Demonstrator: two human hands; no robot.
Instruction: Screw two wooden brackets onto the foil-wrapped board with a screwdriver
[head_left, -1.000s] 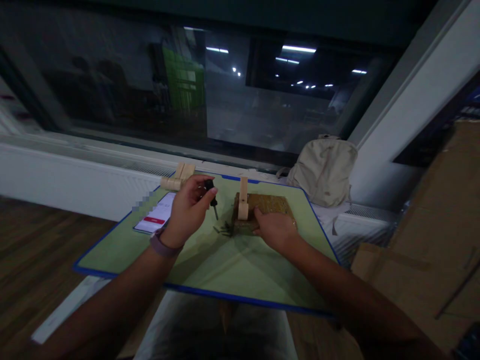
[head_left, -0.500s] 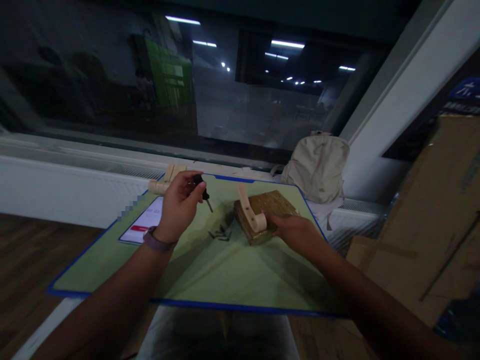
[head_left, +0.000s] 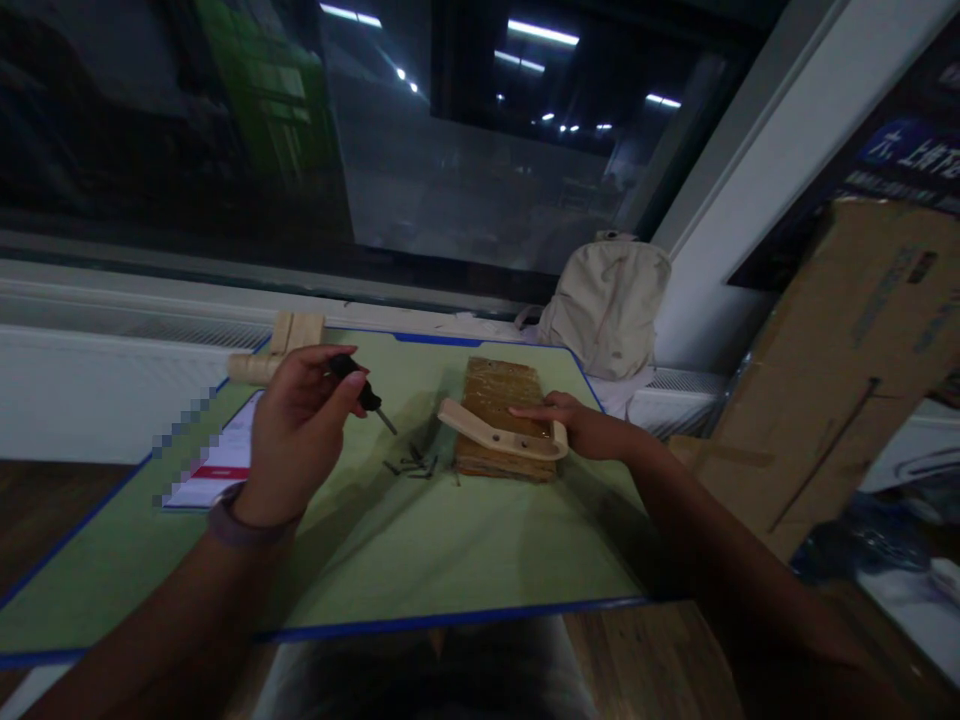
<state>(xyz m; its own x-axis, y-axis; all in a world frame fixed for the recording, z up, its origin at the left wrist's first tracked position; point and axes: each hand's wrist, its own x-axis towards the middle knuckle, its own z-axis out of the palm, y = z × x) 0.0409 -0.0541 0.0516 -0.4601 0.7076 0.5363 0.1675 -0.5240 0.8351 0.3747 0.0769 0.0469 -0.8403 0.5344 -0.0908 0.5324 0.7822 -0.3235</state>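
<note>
- Screwdriver point(head_left: 370, 398) is left of the brown block point(head_left: 499, 385), off the mat point(head_left: 420, 560), tip angled down. Left hand point(head_left: 298, 430) has its fingers curled shut round the black handle.
- Right hand point(head_left: 592, 428) sits at the block's right edge, index finger stretched over the top. From where I'm standing, can't tell if the other fingers grip anything.
- Curved wooden piece point(head_left: 480, 430) lies across the block's near part, bent end by that hand.
- Small dark screws point(head_left: 412, 466), loose just left of the block. Phone point(head_left: 214, 478) well left.
</note>
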